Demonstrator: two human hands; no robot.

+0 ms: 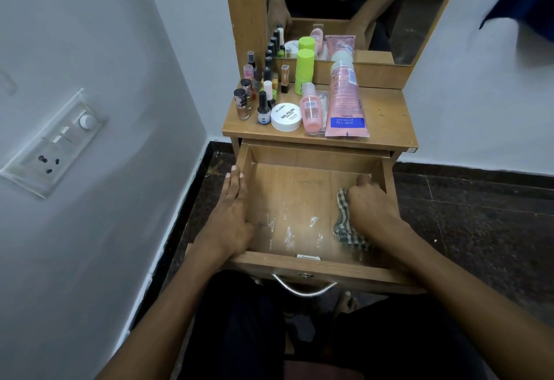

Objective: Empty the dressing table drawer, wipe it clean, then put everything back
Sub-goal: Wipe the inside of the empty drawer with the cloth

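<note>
Wiping is underway — right hand (370,200) clutching a checked cloth (346,224) in the open, emptied wooden drawer (299,200), left hand (236,209) flat on its side wall — and hard strokes could jolt the counter's (386,116) crowded bottles over.

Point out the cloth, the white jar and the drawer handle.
cloth (344,224), head view, checked fold beside the wrist.
white jar (286,117), head view, lid top.
drawer handle (302,289), head view, middle of the metal loop.

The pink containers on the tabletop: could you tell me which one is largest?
The pink tube, rightmost, standing on its cap with a blue label band. The pink bottle beside it is clearly shorter and slimmer.
</note>
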